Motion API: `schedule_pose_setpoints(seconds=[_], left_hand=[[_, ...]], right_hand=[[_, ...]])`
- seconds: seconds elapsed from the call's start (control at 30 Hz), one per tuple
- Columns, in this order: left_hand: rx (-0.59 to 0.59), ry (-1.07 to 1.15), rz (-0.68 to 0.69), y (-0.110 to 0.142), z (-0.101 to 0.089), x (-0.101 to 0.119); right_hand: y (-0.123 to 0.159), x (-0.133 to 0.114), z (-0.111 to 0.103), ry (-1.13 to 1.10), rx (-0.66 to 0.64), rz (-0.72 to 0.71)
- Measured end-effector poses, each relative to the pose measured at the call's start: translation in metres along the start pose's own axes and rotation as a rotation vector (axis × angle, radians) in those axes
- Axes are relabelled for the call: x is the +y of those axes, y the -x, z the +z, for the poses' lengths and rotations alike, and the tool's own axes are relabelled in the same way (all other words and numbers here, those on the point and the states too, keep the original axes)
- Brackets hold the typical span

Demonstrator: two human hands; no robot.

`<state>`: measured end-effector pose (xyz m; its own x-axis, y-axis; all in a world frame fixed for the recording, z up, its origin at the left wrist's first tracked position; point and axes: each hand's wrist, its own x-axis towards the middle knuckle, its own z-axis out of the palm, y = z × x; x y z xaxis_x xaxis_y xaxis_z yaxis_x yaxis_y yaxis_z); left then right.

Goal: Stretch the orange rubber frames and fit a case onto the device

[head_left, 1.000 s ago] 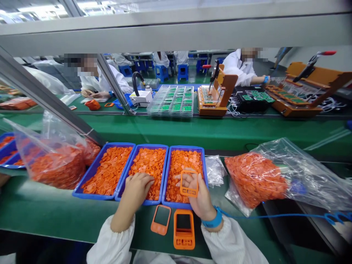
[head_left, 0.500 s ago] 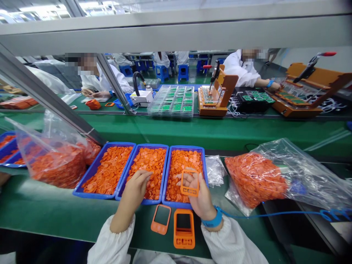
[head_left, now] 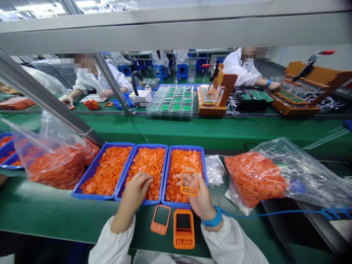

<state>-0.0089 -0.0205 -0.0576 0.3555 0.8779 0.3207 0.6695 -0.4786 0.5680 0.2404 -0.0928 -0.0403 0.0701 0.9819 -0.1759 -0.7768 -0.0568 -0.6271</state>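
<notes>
My right hand [head_left: 202,198] holds an orange plastic frame [head_left: 189,193] upright above the right blue tray [head_left: 204,165], with its window facing me. Fingers show through the opening. Over the middle blue tray [head_left: 167,157], my left hand [head_left: 136,189] is bent with thumb and forefinger close together; whatever may be between the tips is too small to make out. Small orange plastic pieces [head_left: 150,159] fill this tray. On the table below my hands lie a flat orange frame [head_left: 160,229] and a thicker orange housing [head_left: 184,242] with a dark window.
A third blue tray [head_left: 75,192] stands left, near a clear bag of orange parts [head_left: 55,167]. Another bag of orange parts [head_left: 255,176] lies right. A blue cord [head_left: 261,213] runs from my right wristband. Beyond are clamp fixtures [head_left: 211,110], circuit boards [head_left: 176,99] and co-workers.
My left hand shifts slightly over the middle tray, its thumb and fingertips moving a little. My right hand keeps the frame nearly still. The co-worker at left reaches outward.
</notes>
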Motion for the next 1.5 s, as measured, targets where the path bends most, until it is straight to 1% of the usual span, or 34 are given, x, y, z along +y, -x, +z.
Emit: schedule_pose_setpoints(seconds=[0.13, 0.23, 0.33, 0.43, 0.5, 0.57, 0.67, 0.77, 0.9, 1.0, 1.07, 1.13, 1.23, 1.33, 1.43, 1.5], left_hand=[[0.045, 0.094, -0.052, 0.0, -0.003, 0.003], [0.065, 0.327, -0.148, 0.001, -0.004, 0.014], [0.02, 0.654, -0.321, 0.0, -0.002, 0.036], [-0.033, 0.829, -0.464, -0.002, 0.004, 0.063], [-0.042, 0.881, -0.493, -0.003, 0.01, 0.078], [-0.044, 0.922, -0.482, -0.004, 0.015, 0.087], [-0.048, 0.98, -0.457, -0.003, 0.023, 0.091], [-0.039, 1.058, -0.474, -0.001, 0.026, 0.089], [-0.011, 1.115, -0.524, 0.002, 0.021, 0.085], [-0.028, 1.073, -0.543, 0.005, 0.016, 0.081], [-0.069, 1.0, -0.511, 0.008, 0.013, 0.078], [-0.088, 0.879, -0.424, 0.01, 0.011, 0.075], [-0.075, 0.649, -0.178, 0.011, 0.006, 0.076], [-0.064, 0.498, 0.082, 0.008, 0.001, 0.086], [-0.042, 0.354, 0.259, 0.004, 0.0, 0.099], [-0.055, 0.239, 0.335, 0.002, 0.0, 0.105]], right_hand=[[0.0, 0.0, 0.001, -0.002, -0.006, -0.006], [0.002, 0.002, 0.001, -0.001, 0.01, -0.036], [0.006, 0.006, -0.001, 0.016, 0.007, -0.076], [0.01, 0.009, -0.005, 0.054, -0.069, -0.113], [0.012, 0.01, -0.006, 0.078, -0.121, -0.139], [0.013, 0.01, -0.007, 0.088, -0.153, -0.173], [0.013, 0.009, -0.006, 0.09, -0.179, -0.211], [0.012, 0.008, -0.005, 0.084, -0.182, -0.218], [0.012, 0.008, -0.006, 0.074, -0.187, -0.198], [0.012, 0.008, -0.006, 0.067, -0.215, -0.187], [0.012, 0.008, -0.006, 0.069, -0.227, -0.176], [0.012, 0.008, -0.006, 0.085, -0.222, -0.158], [0.011, 0.01, -0.008, 0.107, -0.196, -0.136], [0.01, 0.011, -0.007, 0.111, -0.191, -0.12], [0.011, 0.01, -0.005, 0.116, -0.186, -0.097], [0.011, 0.01, -0.004, 0.114, -0.172, -0.087]])
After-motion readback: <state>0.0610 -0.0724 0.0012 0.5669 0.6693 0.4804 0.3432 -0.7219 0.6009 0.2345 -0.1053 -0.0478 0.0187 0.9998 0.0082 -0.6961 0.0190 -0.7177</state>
